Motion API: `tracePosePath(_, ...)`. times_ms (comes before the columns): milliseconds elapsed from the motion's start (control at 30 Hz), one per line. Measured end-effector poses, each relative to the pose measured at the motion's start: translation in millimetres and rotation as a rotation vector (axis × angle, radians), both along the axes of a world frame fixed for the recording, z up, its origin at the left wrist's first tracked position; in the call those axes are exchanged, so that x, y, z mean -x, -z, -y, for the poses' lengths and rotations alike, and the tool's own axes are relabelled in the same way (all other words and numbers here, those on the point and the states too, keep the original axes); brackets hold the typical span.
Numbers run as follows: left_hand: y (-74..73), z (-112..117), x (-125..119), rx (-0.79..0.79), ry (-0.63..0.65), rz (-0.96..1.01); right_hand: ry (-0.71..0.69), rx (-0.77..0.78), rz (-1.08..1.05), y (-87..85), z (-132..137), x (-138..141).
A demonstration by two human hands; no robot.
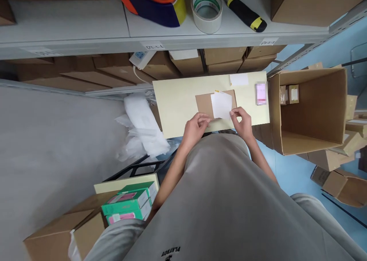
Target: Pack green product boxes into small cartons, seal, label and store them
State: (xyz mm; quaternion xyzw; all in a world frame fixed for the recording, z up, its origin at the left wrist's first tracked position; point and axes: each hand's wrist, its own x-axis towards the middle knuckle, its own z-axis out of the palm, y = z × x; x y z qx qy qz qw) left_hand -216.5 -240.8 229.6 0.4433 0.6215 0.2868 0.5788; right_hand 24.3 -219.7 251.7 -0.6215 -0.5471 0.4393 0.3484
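Observation:
A small flat brown cardboard piece (204, 101) lies on a pale yellow board (177, 104) in front of me. A white paper slip (221, 104) sits on top of the cardboard. My left hand (195, 127) has curled fingers that pinch the cardboard's near left edge. My right hand (242, 121) pinches the near right corner of the white slip. Another white slip (239, 79) and a pink-white label (260, 93) lie farther back on the board.
An open empty cardboard box (309, 112) stands at the right. On the grey shelf (71, 28) above rest a tape roll (207, 10), a black-yellow utility knife (245, 13) and an orange-blue item (155, 3). White packing foam (142, 127) and green boxes (129, 205) lie left.

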Motion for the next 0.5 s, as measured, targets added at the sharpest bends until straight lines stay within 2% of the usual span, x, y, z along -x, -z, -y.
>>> tracePosePath(100, 10.9, -9.0, -11.2, -0.053, -0.110, 0.042, -0.132, -0.015, -0.014, -3.7, -5.4, -7.6)
tracePosePath(233, 20.9, -23.6, -20.8, -0.111, -0.144, -0.002, -0.239, -0.046, -0.061, -4.0, -11.5, -15.1)
tracePosePath(400, 31.1, -34.8, -27.6, -0.090, -0.140, 0.005, -0.290, -0.043, -0.072, -2.9, -20.4, -24.5)
tracePosePath(500, 34.4, -36.6, -29.6, -0.079, -0.157, 0.041, -0.282, 0.002, -0.061, 6.0, -27.1, -30.0)
